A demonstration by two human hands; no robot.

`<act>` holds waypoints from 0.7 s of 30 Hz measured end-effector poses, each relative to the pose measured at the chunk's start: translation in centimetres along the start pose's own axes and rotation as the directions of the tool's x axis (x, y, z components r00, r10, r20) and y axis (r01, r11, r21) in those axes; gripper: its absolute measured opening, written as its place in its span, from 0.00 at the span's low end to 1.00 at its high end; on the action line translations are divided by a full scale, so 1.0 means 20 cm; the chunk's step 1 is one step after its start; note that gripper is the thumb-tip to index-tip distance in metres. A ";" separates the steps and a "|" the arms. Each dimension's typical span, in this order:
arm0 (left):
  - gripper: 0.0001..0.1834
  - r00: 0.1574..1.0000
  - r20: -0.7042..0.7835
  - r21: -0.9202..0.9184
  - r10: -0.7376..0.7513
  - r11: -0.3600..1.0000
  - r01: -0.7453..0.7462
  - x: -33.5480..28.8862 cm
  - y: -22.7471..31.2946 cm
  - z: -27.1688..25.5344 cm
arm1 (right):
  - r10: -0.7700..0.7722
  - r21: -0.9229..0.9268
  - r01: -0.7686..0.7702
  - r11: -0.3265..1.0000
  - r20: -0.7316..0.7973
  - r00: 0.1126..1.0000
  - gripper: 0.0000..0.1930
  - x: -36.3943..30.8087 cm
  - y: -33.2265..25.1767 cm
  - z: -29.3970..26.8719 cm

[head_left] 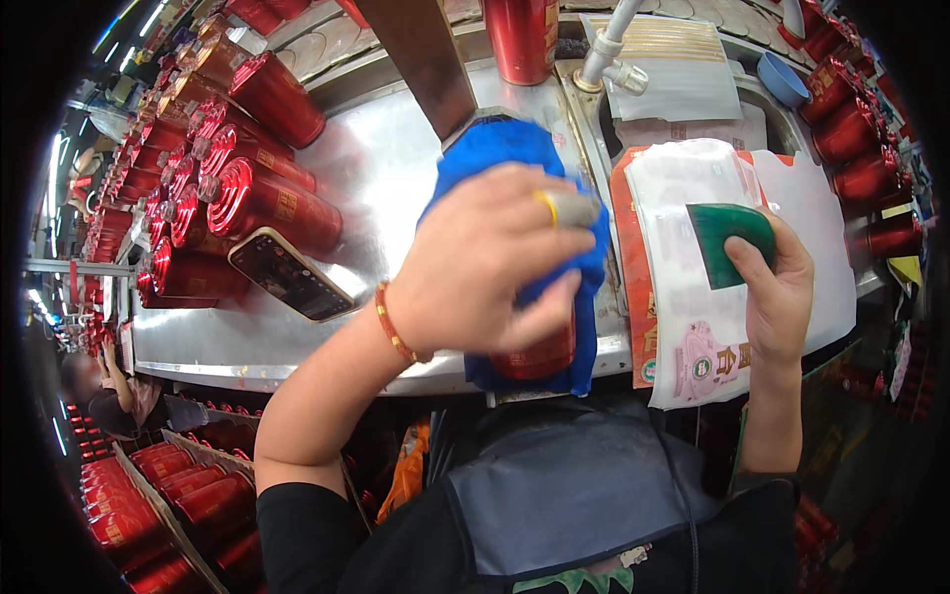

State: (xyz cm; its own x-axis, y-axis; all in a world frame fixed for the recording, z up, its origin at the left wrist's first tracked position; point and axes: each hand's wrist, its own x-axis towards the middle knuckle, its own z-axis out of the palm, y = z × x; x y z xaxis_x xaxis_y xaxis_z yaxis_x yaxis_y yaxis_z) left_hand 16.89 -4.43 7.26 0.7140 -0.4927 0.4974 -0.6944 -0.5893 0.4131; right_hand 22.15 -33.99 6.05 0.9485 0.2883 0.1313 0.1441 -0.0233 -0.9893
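"Your left hand [492, 255] comes nearest the camera, blurred, with a yellow band [546, 206] on one finger and a beaded bracelet [389, 325] at the wrist. What's under it?"

"You have it over a blue cloth [495, 144], and below your palm a red container [539, 358] shows against that cloth. Your fingers are bent, but I can't tell whether they grip anything."

"And your right hand [784, 292]?"

"You're pinching a green scraper [716, 230] between thumb and fingers, above white printed sheets [683, 297]. Orange-red paper [637, 272] shows along their left edge."

"What else is near you?"

"On your left, a phone [292, 274] sits tilted on the metal worktop [371, 148], just beside shiny red bottles [282, 208]. Beyond the cloth, you've another red container near a pale tap [602, 64]."
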 end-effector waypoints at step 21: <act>0.77 0.823 -0.137 0.014 -0.552 0.829 0.559 -0.41 0.33 0.13 | -0.228 -0.195 0.461 0.866 0.665 0.711 0.13 0.53 -0.10 0.46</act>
State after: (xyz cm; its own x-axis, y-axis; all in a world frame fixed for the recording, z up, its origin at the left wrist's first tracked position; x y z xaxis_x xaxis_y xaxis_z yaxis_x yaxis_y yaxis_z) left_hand 6.65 -5.96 3.87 0.9583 0.0075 0.2856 -0.1757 -0.7726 0.6101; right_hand 29.29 -22.15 8.88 0.4536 0.8471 0.2767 0.6166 -0.0742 -0.7838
